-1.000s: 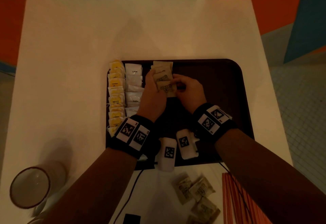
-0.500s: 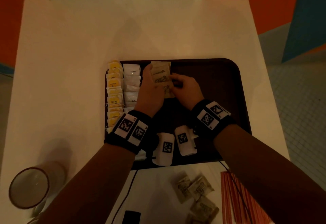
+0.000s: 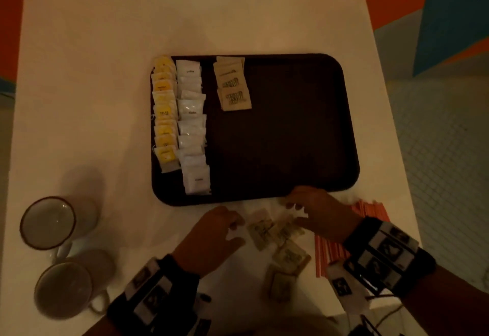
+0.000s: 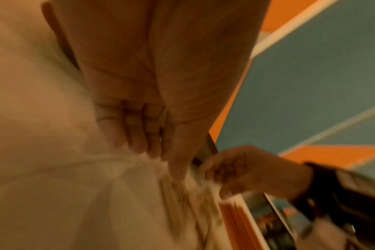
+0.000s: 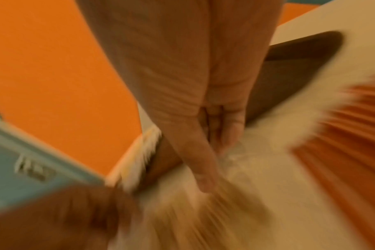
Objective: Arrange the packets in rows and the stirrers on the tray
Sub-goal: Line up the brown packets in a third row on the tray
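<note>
A dark brown tray [image 3: 285, 137] holds a row of yellow packets [image 3: 164, 113] along its left edge. Beside it runs a row of white packets [image 3: 191, 124], then a short row of brown packets [image 3: 232, 87] at the far end. Several loose brown packets [image 3: 264, 229] lie on the table in front of the tray. My left hand [image 3: 232, 229] hovers just left of them, fingers loosely curled and empty. My right hand [image 3: 293, 211] reaches down onto them from the right, fingertips [image 5: 227, 138] touching the pile. Orange stirrers [image 3: 330, 251] lie partly under my right wrist. Both wrist views are blurred.
Two mugs [image 3: 47, 222] [image 3: 63, 288] stand at the table's near left. The white table [image 3: 185, 12] stretches beyond the tray. The tray's right two thirds is bare. The table's right edge drops to a tiled floor [image 3: 444, 150].
Both hands have let go of the brown packets on the tray and pulled back to the loose packets in front of it. The head view has tilted down towards the near edge.
</note>
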Demonstrator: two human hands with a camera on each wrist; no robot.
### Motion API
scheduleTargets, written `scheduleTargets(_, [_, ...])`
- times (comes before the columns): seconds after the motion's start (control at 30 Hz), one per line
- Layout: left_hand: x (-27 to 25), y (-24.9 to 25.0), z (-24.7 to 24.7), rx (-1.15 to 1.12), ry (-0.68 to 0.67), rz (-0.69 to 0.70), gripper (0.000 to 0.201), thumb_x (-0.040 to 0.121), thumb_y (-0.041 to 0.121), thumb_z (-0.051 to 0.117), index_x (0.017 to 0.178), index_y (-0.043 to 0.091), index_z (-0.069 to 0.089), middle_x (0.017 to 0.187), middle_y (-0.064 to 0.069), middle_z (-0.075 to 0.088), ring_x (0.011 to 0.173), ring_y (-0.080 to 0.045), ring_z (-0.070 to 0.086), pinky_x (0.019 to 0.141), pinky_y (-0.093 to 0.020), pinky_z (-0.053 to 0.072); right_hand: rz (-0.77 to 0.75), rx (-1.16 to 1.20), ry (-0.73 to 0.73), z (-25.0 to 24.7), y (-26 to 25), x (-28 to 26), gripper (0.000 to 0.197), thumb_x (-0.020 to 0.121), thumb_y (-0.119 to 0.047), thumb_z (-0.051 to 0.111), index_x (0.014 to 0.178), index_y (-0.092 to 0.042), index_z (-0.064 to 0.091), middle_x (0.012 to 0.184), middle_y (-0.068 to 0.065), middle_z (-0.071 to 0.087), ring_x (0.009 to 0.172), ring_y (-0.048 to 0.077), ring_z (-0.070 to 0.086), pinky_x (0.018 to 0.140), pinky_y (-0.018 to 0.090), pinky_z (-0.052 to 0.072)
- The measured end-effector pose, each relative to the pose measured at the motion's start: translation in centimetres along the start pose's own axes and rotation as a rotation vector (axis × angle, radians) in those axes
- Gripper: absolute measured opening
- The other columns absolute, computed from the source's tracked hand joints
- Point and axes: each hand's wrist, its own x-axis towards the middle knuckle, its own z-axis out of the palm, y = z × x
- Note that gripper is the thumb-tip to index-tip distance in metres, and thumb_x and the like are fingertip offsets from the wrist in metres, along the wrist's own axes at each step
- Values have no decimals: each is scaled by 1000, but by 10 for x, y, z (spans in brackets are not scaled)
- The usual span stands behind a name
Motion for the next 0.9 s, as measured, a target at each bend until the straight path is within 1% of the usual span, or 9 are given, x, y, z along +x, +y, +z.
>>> scheduleTargets(0.07, [0,6,25,69,52,58,43,88,30,59,128,18,49,115,2,47,107,-15,47,96,-24,39,-27,-120,43,22,6,-9,43,81,-22,67,122,-17,56,117,6,51,104,20,48,88,23,40])
scheduleTargets(0.17, [9,20,45,174,156,68,44,87,32,57,126,17,47,118,-6,48,106,-26,48,89,-37,44,-49,-167,154,37,5,-12,41,71,-23,72,110,-13,62,109,13,52,95,31,50,79,45,47])
scheduleTargets(0.23, [16,23,51,264,192,39,38,85,37,53,118,17,52,112,-7,50,99,-28,50,80,-41,46,-39,-170,182,39,1,-10,37,76,-23,69,110,-14,60,114,12,49,102,29,46,86,44,43])
scheduleTargets(0.33, [22,16,53,208,193,15,30,89,30,47,113,13,54,109,-7,55,98,-27,52,83,-37,44,-64,-77,167,39,-3,-10,25,85,-17,60,110,-12,59,114,8,55,106,21,47,89,27,35])
scheduleTargets(0.43, [15,19,43,-144,240,-45,7,91,12,54,97,10,58,91,-4,58,81,-16,54,70,-22,39,-32,121,226,35,-3,-19,14,88,-14,57,101,-13,60,101,4,62,92,15,54,79,22,38])
scheduleTargets(0.53, [-3,28,24,-691,323,-195,13,94,7,49,92,12,61,84,-6,64,69,-13,59,62,-21,50,64,362,365,26,-3,-29,8,86,-13,61,91,-19,60,87,-7,62,80,6,57,73,16,44])
scheduleTargets(0.6, [-18,36,10,-931,377,-259,15,93,8,50,94,12,64,87,-7,66,74,-16,62,68,-25,54,104,580,477,17,-9,-36,9,86,-8,61,88,-17,60,85,-7,62,80,6,60,70,18,52])
scheduleTargets(0.73, [-38,50,-13,-1052,486,-170,6,89,11,58,92,14,63,89,-3,70,80,-17,68,67,-26,55,86,1031,551,-5,-32,-50,6,85,0,58,88,-4,61,92,7,67,85,17,67,71,23,58])
scheduleTargets(0.9, [-51,60,-23,-1114,522,-74,12,89,4,56,90,12,64,80,2,74,78,-13,70,65,-24,57,-9,1086,467,-29,-62,-63,12,86,1,55,83,-9,62,89,6,69,86,16,69,76,28,58])
